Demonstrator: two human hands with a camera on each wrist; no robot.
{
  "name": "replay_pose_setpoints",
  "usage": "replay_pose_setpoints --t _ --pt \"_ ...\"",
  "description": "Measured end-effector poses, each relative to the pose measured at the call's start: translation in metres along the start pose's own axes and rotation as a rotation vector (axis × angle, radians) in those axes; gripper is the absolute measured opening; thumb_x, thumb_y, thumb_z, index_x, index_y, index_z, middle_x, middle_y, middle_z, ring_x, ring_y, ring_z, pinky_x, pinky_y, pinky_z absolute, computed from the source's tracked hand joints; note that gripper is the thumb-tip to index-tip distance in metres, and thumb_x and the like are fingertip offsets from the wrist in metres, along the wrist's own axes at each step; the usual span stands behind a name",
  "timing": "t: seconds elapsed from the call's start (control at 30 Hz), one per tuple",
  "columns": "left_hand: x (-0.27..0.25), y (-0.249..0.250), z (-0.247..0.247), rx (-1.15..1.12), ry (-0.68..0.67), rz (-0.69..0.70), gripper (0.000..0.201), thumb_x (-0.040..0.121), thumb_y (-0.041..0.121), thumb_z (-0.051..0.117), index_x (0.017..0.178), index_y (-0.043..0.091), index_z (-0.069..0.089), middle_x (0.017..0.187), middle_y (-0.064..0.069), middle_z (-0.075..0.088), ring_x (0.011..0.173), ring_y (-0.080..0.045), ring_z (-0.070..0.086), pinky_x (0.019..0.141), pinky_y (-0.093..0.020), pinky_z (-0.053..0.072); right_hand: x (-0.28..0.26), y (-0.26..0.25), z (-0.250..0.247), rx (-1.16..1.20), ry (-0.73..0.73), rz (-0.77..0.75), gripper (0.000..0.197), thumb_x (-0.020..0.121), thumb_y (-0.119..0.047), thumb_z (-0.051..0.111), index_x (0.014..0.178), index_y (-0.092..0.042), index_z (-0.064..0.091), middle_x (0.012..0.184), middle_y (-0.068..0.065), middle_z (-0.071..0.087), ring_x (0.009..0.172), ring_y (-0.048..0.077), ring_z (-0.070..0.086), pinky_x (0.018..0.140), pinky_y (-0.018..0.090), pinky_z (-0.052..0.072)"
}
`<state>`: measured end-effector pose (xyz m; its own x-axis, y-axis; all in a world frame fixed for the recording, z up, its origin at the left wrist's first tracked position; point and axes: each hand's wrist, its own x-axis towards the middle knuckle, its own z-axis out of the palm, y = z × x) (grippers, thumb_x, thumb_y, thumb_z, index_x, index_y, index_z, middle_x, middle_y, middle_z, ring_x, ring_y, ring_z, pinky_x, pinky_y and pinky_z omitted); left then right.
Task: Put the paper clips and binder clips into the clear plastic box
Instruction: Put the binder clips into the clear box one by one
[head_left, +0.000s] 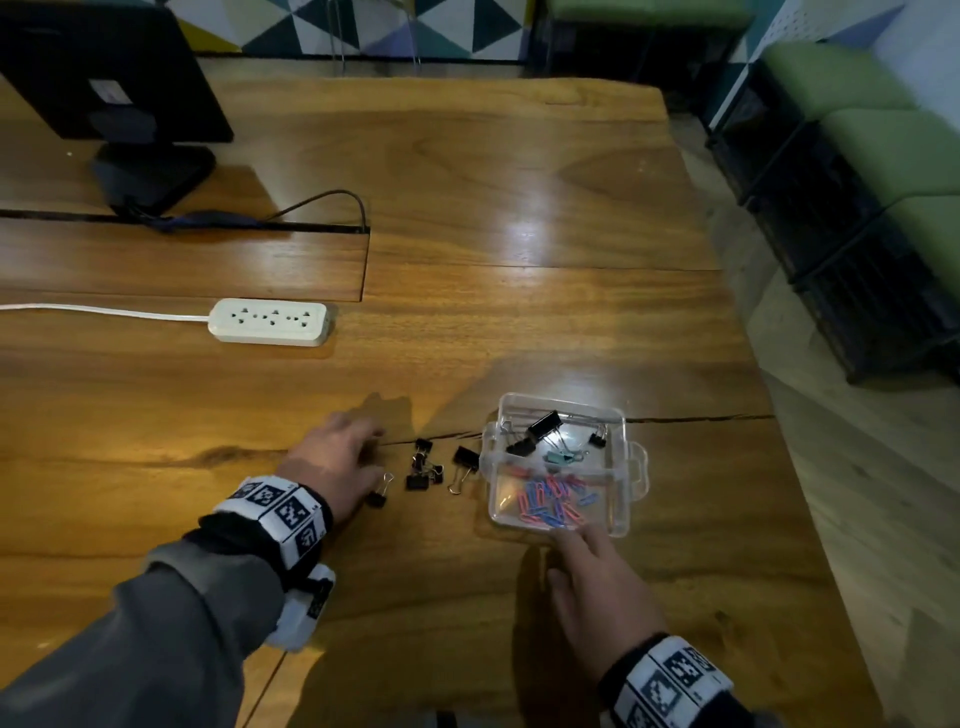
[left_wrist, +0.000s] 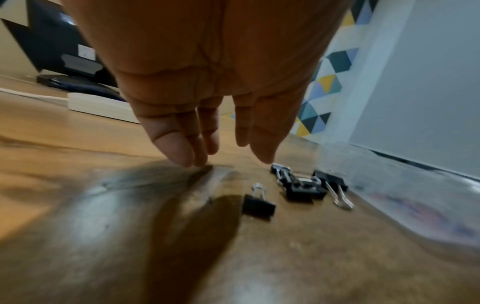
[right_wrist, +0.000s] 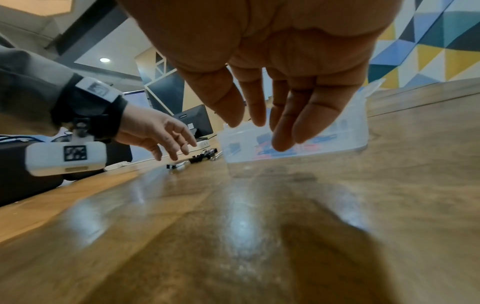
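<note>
**Hands hover beside half-filled clip box**

Wood fills most of the scene: a broad wooden table (head_left: 519, 208) with a dark crack running across it near the work area. At its far left stands a black monitor (head_left: 104, 73) on its base, and nearer lies a white power strip (head_left: 269, 322) with its cord trailing off to the left.

Toward the near right sits the clear plastic box (head_left: 636, 462), lid off, divided into two compartments. The far compartment holds several black binder clips (head_left: 543, 423) and a teal one; the near compartment holds a heap of pink and blue paper clips (head_left: 553, 501).

The left hand (head_left: 332, 457) hovers palm down just left of the loose clips, fingers relaxed and slightly spread, holding nothing; the left wrist view shows its fingertips (left_wrist: 182, 152) close above the wood. The right hand (head_left: 597, 587) reaches toward the box's near edge, fingers loosely extended and empty, the tips close to the rim; whether they touch it I cannot tell.

Between the left hand and the box, loose binder clips lie on the table: a small cluster (head_left: 423, 470), a single clip with long wire handles (head_left: 464, 465) just beside the box, and one small clip (head_left: 378, 493) by the left thumb.
</note>
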<state>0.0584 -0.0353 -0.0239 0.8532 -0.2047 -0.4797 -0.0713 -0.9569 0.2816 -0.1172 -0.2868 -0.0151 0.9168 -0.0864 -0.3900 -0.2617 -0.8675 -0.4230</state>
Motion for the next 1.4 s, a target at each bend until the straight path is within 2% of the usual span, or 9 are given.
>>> replay_pose_setpoints --t 0.17,0.3,0.4,0.53,0.7,0.9,1.1,1.23,1.4 --pt "-0.010 0.010 0.018 0.056 -0.014 -0.031 0.053 0.079 0.048 0.074 0.119 0.026 0.048 0.119 0.002 0.051 0.093 -0.020 0.056 0.081 -0.037 0.052 0.016 -0.035 0.006 -0.091 -0.018 -0.188 0.032 0.097 -0.028 0.056 0.128 -0.024 0.054 0.126 -0.004 0.054 0.105 0.012 0.054 0.089 0.025 0.050" --pt "-0.008 0.013 0.035 -0.010 -0.005 -0.053 0.023 0.088 0.022 0.066 0.105 0.022 0.050 0.116 -0.004 0.054 0.098 -0.028 0.058 0.084 -0.041 0.053 0.054 -0.075 0.019 -0.328 0.036 -0.444 0.031 0.087 -0.021 0.066 0.118 -0.017 0.061 0.111 0.009 0.066 0.103 0.029 0.060 0.088 0.047 0.054" --pt "-0.006 0.011 0.039 -0.037 0.023 -0.042 0.017 0.088 0.012 0.058 0.092 0.021 0.045 0.104 -0.008 0.058 0.093 -0.029 0.057 0.079 -0.040 0.051 0.091 -0.101 0.007 -0.560 -0.007 -0.397 0.036 0.095 -0.019 0.049 0.130 -0.013 0.050 0.127 0.018 0.059 0.122 0.040 0.048 0.106 0.060 0.034" --pt "-0.008 0.006 0.043 -0.030 0.030 -0.004 0.015 0.086 0.011 0.058 0.086 0.021 0.047 0.099 -0.006 0.056 0.095 -0.027 0.055 0.081 -0.037 0.049 0.130 -0.116 -0.008 -0.836 -0.162 -0.260 0.047 0.095 -0.028 0.056 0.137 -0.015 0.041 0.140 0.020 0.050 0.134 0.041 0.036 0.111 0.066 0.017" --pt "-0.011 0.004 0.044 -0.045 -0.004 0.035 0.018 0.086 0.008 0.056 0.081 0.022 0.045 0.095 -0.002 0.048 0.099 -0.025 0.051 0.083 -0.034 0.043 0.147 -0.113 -0.003 -0.953 -0.235 -0.266 0.050 0.090 -0.033 0.063 0.134 -0.017 0.045 0.135 0.018 0.054 0.128 0.041 0.042 0.108 0.065 0.022" --pt "-0.016 0.007 0.028 -0.200 0.077 -0.027 0.010 0.094 0.016 0.049 0.095 0.024 0.043 0.072 0.003 0.056 0.065 -0.015 0.054 0.056 -0.031 0.043 0.151 -0.107 -0.007 -0.928 -0.223 -0.335 0.044 0.091 -0.029 0.062 0.130 -0.016 0.047 0.128 0.015 0.059 0.123 0.040 0.046 0.107 0.062 0.025" --pt "-0.004 0.023 0.032 -0.229 0.130 0.005 0.015 0.093 0.013 0.052 0.082 0.023 0.051 0.088 0.002 0.056 0.073 -0.015 0.052 0.069 -0.033 0.047 0.147 -0.103 -0.004 -0.951 -0.216 -0.432 0.044 0.091 -0.029 0.062 0.130 -0.019 0.044 0.123 0.014 0.063 0.119 0.038 0.049 0.105 0.060 0.027" --pt "0.002 0.036 0.044 -0.179 0.066 -0.009 0.025 0.085 0.026 0.069 0.097 0.018 0.049 0.102 -0.001 0.046 0.085 -0.022 0.054 0.072 -0.035 0.047 0.144 -0.104 -0.006 -0.951 -0.213 -0.441 0.040 0.090 -0.026 0.061 0.127 -0.018 0.046 0.126 0.016 0.059 0.121 0.039 0.046 0.106 0.060 0.025" --pt "0.011 0.043 0.045 -0.116 0.029 -0.013 0.025 0.087 0.010 0.062 0.109 0.013 0.051 0.118 -0.010 0.051 0.101 -0.029 0.057 0.086 -0.038 0.050 0.141 -0.106 -0.017 -0.933 -0.296 -0.450 0.053 0.085 -0.027 0.069 0.132 -0.016 0.045 0.130 0.013 0.059 0.123 0.038 0.046 0.106 0.058 0.028"
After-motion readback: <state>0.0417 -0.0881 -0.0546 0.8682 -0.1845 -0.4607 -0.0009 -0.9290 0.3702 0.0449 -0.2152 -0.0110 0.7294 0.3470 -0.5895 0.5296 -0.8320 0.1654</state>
